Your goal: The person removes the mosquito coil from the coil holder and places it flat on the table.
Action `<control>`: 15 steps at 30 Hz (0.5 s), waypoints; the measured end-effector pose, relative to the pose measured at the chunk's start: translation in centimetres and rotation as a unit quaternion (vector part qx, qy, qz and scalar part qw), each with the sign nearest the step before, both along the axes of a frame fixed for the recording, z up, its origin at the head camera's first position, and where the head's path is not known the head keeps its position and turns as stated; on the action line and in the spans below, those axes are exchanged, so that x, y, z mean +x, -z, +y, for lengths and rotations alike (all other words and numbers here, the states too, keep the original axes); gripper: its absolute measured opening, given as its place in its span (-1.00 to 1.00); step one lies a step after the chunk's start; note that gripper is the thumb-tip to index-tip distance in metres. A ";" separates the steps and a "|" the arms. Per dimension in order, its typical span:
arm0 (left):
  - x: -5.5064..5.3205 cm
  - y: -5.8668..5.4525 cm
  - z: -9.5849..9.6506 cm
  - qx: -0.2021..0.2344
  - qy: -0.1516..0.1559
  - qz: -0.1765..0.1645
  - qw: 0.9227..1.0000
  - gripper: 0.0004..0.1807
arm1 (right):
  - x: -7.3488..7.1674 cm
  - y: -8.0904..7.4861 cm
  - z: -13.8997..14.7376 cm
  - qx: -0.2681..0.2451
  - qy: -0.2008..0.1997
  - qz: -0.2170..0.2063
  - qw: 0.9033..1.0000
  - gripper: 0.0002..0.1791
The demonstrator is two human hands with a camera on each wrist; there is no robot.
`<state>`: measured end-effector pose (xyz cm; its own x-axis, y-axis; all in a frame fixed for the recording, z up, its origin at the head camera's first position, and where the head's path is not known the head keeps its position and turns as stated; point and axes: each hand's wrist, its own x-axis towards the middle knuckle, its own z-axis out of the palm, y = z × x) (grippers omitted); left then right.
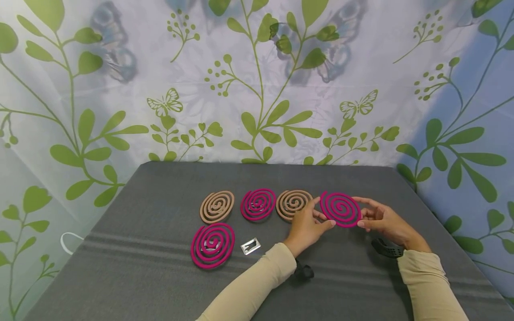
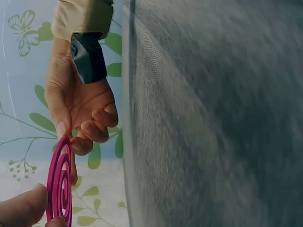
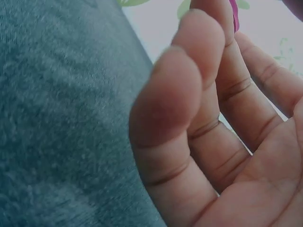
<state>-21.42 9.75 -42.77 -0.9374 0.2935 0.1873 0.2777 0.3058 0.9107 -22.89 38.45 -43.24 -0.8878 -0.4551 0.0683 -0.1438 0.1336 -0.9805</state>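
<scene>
A pink mosquito coil (image 1: 341,207) is held up between both hands at the right of the table. My left hand (image 1: 306,226) pinches its left edge with thumb and fingers, while my right hand (image 1: 383,221) grips the opposite edge. Seen edge-on in the left wrist view, the coil (image 2: 53,189) stands upright, with the right thumb and fingertips at one end and the left thumb at the other. In the right wrist view the right hand (image 3: 208,127) has bent fingers, and just a sliver of the coil shows.
Behind the left hand lies a brown coil (image 1: 295,193), beside another pink coil (image 1: 259,191) and a second brown coil (image 1: 217,195). Nearer stands a further pink coil (image 1: 193,249). A small silver metal stand (image 1: 246,248) lies on the grey table (image 1: 160,276). A patterned curtain (image 1: 209,107) hangs behind.
</scene>
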 end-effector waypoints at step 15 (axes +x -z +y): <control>0.0 0.8 1.6 0.039 -0.005 -0.088 0.995 -0.12 | -0.2 1.7 0.9 -0.008 0.021 -0.035 0.999 -0.28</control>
<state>-21.45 11.34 -43.61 -0.9606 0.2747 0.0420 0.1090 0.2334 0.9663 -23.05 39.36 -44.92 -0.9093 -0.4159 0.0130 -0.0701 0.1224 -0.9900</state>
